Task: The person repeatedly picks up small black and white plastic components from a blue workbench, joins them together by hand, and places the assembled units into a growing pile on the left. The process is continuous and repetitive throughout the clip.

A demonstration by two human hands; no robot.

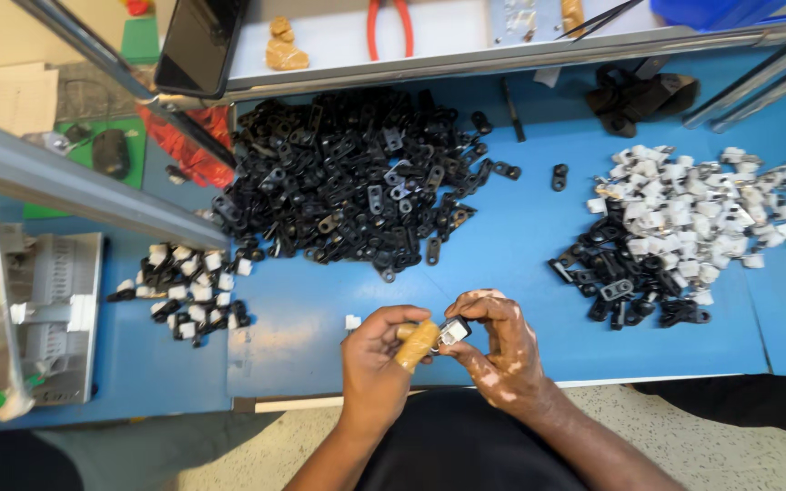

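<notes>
Clip: small black-and-white clip (453,331), held above the near edge of the tabletop (502,264), between both hands.
Right hand: right hand (498,350), fingers pinching the clip from the right side.
Left hand: left hand (377,356), fingers closed around a tan tool (417,344); the tool's tip touches the clip.
White bit: one small white piece (352,322) lies on the tabletop just left of the left hand.
Black pile: large heap of black clips (357,177) at far centre, well apart from the hands.
Right pile: white caps (698,214) heaped at far right, with a smaller cluster of black parts (625,282) touching its near-left side.
Left pile: assembled black-and-white clips (188,291), near left.
Machine: grey metal unit (25,314) at the left edge.
Shelf: raised shelf (448,41) at the far side, carrying red pliers (388,27).
</notes>
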